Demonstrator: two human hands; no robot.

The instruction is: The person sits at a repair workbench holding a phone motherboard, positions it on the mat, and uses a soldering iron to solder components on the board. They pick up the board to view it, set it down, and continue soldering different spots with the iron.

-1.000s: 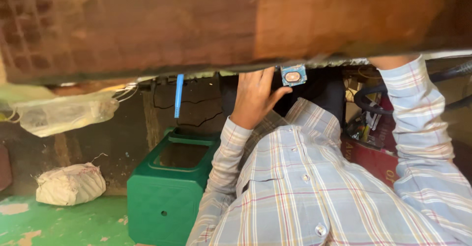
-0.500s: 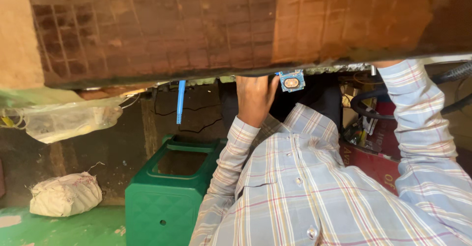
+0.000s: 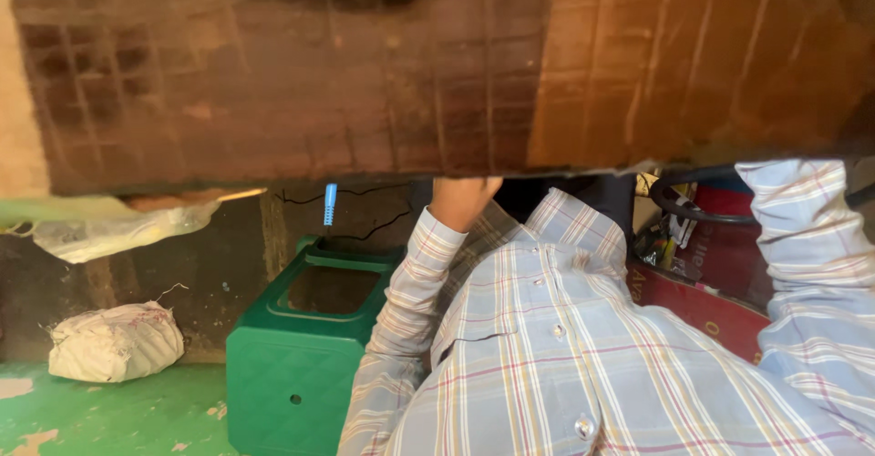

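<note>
Where the wooden slab (image 3: 365,73) overhangs, left hand (image 3: 460,199) reaching under, fingers hidden

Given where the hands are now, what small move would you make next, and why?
Probably lower the head to see under the wooden slab. The left hand reaches up behind its lower edge, fingers hidden; the right hand is out of view past its plaid sleeve.

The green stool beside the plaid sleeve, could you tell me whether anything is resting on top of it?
No, the green stool has a bare recessed top, and the white sack lies apart on the floor.
</note>
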